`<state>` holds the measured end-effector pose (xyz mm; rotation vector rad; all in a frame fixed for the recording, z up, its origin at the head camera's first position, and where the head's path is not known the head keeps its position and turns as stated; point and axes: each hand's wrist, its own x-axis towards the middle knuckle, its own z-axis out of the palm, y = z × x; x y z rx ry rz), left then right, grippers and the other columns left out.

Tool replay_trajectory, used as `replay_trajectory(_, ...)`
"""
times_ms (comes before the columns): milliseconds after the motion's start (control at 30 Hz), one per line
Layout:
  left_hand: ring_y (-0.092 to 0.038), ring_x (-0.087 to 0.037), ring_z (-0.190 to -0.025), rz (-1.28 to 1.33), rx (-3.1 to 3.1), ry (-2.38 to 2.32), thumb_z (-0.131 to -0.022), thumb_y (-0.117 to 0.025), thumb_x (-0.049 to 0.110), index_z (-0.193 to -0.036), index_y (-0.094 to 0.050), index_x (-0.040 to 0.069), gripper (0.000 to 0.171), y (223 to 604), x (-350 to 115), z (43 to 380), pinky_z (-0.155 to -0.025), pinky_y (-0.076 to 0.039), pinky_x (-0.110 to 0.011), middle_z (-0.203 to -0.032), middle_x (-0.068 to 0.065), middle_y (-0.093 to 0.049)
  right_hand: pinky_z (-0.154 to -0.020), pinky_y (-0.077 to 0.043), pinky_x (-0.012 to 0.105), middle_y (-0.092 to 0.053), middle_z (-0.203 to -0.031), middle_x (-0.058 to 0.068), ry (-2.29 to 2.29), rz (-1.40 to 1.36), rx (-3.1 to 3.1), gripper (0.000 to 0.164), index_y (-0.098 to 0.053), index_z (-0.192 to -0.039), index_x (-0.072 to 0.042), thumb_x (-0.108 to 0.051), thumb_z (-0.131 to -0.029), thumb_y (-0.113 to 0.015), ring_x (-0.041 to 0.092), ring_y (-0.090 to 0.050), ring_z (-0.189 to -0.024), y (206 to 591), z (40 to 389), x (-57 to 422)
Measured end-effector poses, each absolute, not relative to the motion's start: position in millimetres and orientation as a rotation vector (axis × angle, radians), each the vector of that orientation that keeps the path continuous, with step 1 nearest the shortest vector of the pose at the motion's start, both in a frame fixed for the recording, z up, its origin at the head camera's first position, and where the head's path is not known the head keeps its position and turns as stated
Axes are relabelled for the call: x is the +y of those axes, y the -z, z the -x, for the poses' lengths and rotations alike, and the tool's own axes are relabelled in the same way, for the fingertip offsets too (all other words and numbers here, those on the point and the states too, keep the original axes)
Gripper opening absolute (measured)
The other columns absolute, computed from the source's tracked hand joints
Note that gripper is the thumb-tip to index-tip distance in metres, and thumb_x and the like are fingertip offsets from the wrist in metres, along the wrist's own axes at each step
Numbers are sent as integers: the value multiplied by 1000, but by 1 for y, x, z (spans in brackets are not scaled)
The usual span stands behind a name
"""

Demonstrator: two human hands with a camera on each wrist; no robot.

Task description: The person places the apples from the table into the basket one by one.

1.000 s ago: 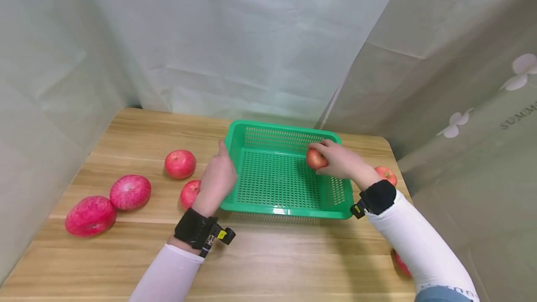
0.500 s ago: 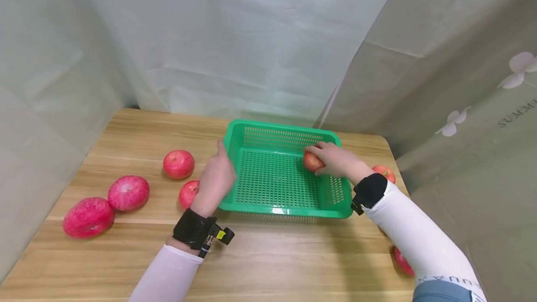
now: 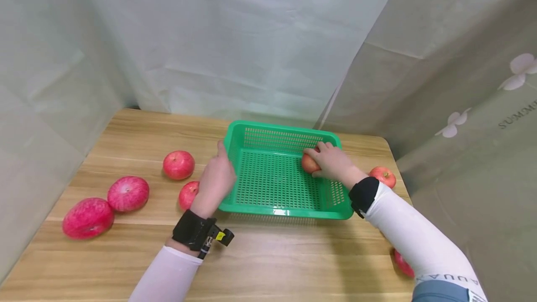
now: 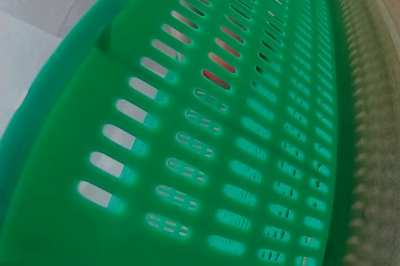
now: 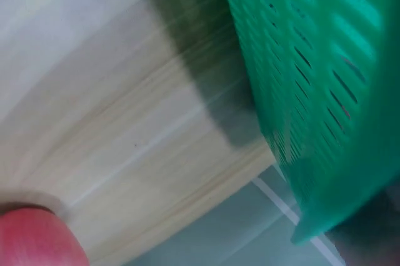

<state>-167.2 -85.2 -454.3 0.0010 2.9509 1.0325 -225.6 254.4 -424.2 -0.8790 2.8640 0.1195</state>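
A green plastic basket (image 3: pixel 277 185) with slotted walls stands on the table. Inside its right end, my right hand (image 3: pixel 333 162) grips a red apple (image 3: pixel 309 164) from above, thumb on the near side and fingers over the far side. My left hand (image 3: pixel 216 178) holds the basket's left rim, one finger stretched along it and the others hidden beneath. The slotted wall (image 4: pixel 56 153) fills the left wrist view, with reddish patches behind some slots. In the right wrist view the basket's outer wall (image 5: pixel 369 128) is close, and the right hand's grip is out of sight.
Left of the basket lie several pink-red apples, one (image 3: pixel 188 195) partly behind the left hand, others (image 3: pixel 178 164) farther out. At right, one apple (image 3: pixel 382 177) sits beyond the right forearm and another (image 3: pixel 403 264) is partly under the sleeve. Sheeting (image 3: pixel 260 50) surrounds the wooden table (image 3: pixel 285 260).
My right hand has shifted slightly left inside the basket with the apple in its grip, and the right forearm has turned a little. The left hand stays at the rim.
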Motion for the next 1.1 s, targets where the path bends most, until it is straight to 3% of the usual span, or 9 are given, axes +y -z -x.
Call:
replay_trajectory(600,-51,-24,-43,-9,2953,-1039,-109,-45,9,-166,-6,-12,72,452,-87,167,-43,-38,-30,-61,-9,-52,-99,-50,58,-55,-140,24,-84,873,2905,80,-50,-161,-21,-30,-91,-88,44,-58,-119,430,222,257)
replay_trajectory(1100,-50,-23,-42,-33,2965,-1046,-109,-46,9,-165,-9,-14,71,454,-87,167,-42,-38,-30,-59,-9,-52,-104,-48,60,-51,-146,25,-61,868,2900,82,-49,-162,-21,-28,-91,-88,45,-58,-121,433,221,259)
